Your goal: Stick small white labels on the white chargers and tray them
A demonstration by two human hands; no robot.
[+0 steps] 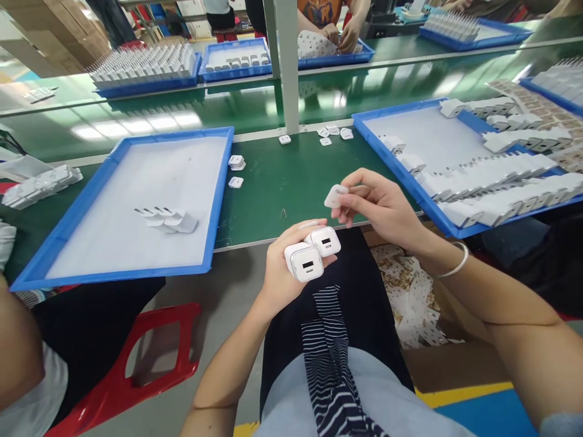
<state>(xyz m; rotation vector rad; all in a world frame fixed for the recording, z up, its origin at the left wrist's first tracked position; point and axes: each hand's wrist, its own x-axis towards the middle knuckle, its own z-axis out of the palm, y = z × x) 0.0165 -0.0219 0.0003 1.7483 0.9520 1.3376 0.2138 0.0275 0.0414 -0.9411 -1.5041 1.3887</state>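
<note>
My left hand (285, 267) is closed around two white USB charger plugs (306, 262), their port faces turned up toward me. Between the thumb and fingers of my right hand (380, 203) is a small white square cover (336, 195), held just above and to the right of the chargers, apart from them. Both hands are over my lap at the front edge of the green table (291, 182). Similar loose covers (236, 162) lie beside the left tray, and several more (334, 132) sit near the post.
A blue-rimmed tray (212, 230) on the left holds a few chargers (168, 220). The right tray (387, 155) carries rows of chargers (492, 176). A white post (286, 67) rises at the table's back. Below right stands a carton of scraps (410, 297); a red stool (159, 346) is at left.
</note>
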